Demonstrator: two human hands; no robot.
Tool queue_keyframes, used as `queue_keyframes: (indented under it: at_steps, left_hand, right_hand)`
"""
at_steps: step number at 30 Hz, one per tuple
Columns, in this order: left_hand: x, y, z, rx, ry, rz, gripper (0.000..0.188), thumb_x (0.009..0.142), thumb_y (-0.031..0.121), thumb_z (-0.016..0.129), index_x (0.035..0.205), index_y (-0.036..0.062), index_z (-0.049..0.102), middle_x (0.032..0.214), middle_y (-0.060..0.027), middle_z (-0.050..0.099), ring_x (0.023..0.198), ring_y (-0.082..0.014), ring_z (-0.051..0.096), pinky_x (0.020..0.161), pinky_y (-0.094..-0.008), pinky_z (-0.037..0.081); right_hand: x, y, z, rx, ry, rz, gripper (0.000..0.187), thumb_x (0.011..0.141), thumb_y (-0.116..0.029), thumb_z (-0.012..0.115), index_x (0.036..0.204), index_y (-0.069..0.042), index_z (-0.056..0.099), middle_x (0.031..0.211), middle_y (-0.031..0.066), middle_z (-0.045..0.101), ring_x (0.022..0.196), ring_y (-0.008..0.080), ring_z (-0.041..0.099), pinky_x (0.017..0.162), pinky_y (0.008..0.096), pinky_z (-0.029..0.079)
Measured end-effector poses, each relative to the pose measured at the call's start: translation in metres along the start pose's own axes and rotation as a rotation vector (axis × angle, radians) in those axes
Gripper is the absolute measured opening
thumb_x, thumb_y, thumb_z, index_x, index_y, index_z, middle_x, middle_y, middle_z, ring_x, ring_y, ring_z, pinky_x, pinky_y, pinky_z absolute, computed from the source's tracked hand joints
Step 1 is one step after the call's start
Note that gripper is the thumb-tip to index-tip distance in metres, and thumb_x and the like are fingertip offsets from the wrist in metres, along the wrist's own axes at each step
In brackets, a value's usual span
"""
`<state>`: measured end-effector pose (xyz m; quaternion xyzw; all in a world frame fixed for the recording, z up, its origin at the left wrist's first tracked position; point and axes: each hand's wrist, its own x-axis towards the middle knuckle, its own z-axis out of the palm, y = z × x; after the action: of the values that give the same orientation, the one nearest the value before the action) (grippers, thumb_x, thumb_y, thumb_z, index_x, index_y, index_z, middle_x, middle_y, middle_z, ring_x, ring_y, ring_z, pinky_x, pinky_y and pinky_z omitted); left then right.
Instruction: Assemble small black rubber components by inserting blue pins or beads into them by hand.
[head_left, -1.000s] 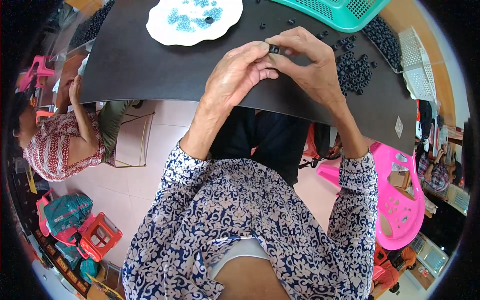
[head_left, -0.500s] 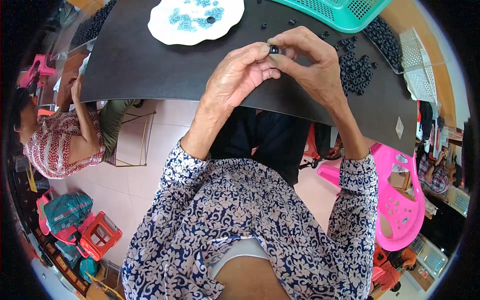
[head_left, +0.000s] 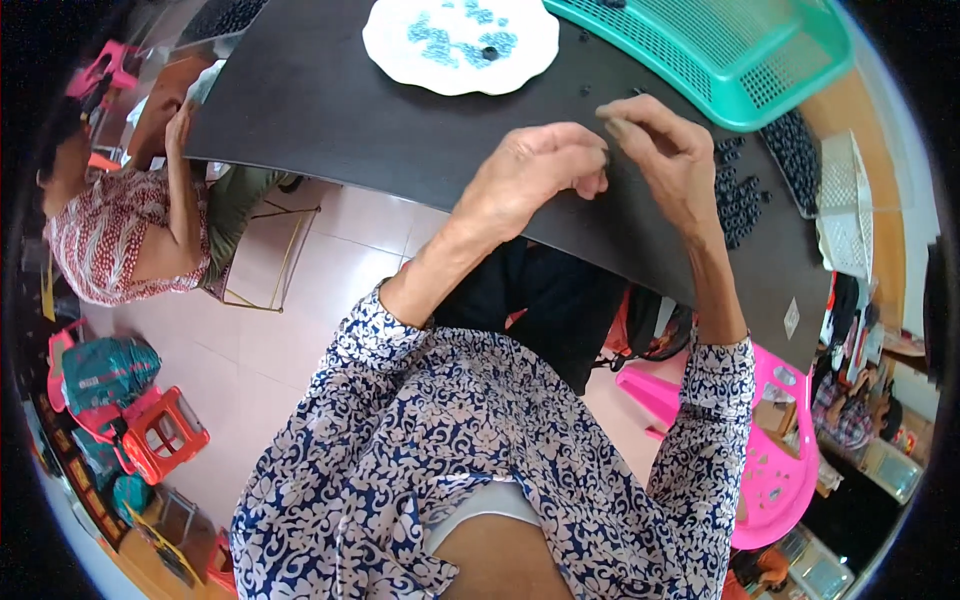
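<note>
Over the dark table (head_left: 330, 110), my left hand (head_left: 535, 175) is closed, its thumb and fingers around a small black part (head_left: 606, 158) that shows only as a dark edge at the fingertips. Just to the right, apart from it, my right hand (head_left: 668, 155) has thumb and forefinger drawn together; whatever is between them is too small to make out. A white scalloped plate (head_left: 395, 65) beyond my hands carries clusters of tiny clear-blue pieces (head_left: 437, 45) and one black part (head_left: 490, 53). By my right wrist lies a pile of small black ring-shaped parts (head_left: 740, 205).
A green mesh basket (head_left: 745, 118) stands at the far right. Beside it are a tray of black parts (head_left: 790, 160) and a white perforated basket (head_left: 845, 205). A pink chair (head_left: 775, 500) is at my right. Another person (head_left: 125, 240) sits at left, near a red stool (head_left: 165, 435).
My hands have come apart and moved a little right and down in the picture. The black part between them now shows at my left fingertips. The whole view has shifted slightly.
</note>
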<state>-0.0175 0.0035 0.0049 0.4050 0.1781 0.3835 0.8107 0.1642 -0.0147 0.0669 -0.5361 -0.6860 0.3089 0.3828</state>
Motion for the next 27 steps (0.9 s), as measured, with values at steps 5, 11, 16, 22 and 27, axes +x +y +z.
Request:
queue_keyframes:
  at_steps: [5, 11, 16, 22, 27]
  left_hand:
    - [-0.005, 0.005, 0.002, 0.273, 0.035, 0.038, 0.019, 0.091, 0.009, 0.061, 0.102, -0.0061, 0.065, 0.082, -0.0051, 0.066, 0.079, -0.0104, 0.061, 0.075, -0.0232, 0.050]
    - [-0.010, 0.000, 0.004, 0.453, -0.012, 0.129, 0.015, 0.090, 0.010, 0.063, 0.097, -0.0031, 0.061, 0.073, 0.0002, 0.056, 0.068, -0.0044, 0.049, 0.059, -0.0237, 0.042]
    - [-0.011, -0.005, 0.004, 0.433, -0.020, 0.233, 0.015, 0.089, 0.009, 0.061, 0.094, -0.0043, 0.059, 0.072, -0.0054, 0.056, 0.065, -0.0082, 0.051, 0.060, -0.0268, 0.043]
    - [-0.014, -0.004, 0.002, 0.471, -0.026, 0.299, 0.014, 0.088, 0.009, 0.061, 0.092, -0.0043, 0.059, 0.071, -0.0081, 0.056, 0.064, -0.0115, 0.053, 0.061, -0.0282, 0.045]
    - [-0.015, -0.004, 0.002, 0.403, 0.008, 0.182, 0.014, 0.089, 0.010, 0.060, 0.094, -0.0039, 0.061, 0.072, -0.0060, 0.058, 0.065, -0.0088, 0.052, 0.060, -0.0268, 0.044]
  right_hand:
    - [0.060, -0.003, 0.018, -0.224, 0.026, -0.173, 0.013, 0.088, -0.008, 0.066, 0.099, -0.003, 0.071, 0.082, -0.0019, 0.066, 0.069, 0.0039, 0.054, 0.062, 0.0201, 0.044]
    - [0.138, 0.011, 0.045, -0.540, -0.038, -0.456, 0.015, 0.084, -0.014, 0.068, 0.097, -0.009, 0.073, 0.080, 0.0032, 0.066, 0.062, 0.0107, 0.054, 0.058, 0.0242, 0.045]
    - [0.166, 0.014, 0.071, -0.660, -0.158, -0.486, 0.020, 0.081, -0.015, 0.068, 0.099, -0.009, 0.074, 0.083, 0.0110, 0.070, 0.069, 0.0210, 0.067, 0.067, 0.0315, 0.054]
    - [0.170, 0.010, 0.089, -0.901, -0.183, -0.506, 0.017, 0.077, -0.014, 0.067, 0.089, -0.004, 0.072, 0.080, 0.0147, 0.070, 0.073, 0.0301, 0.069, 0.072, 0.0381, 0.055]
    - [0.140, -0.015, 0.063, -0.525, -0.053, -0.305, 0.012, 0.078, -0.007, 0.068, 0.090, -0.004, 0.067, 0.074, 0.0040, 0.066, 0.066, 0.0106, 0.062, 0.062, 0.0240, 0.049]
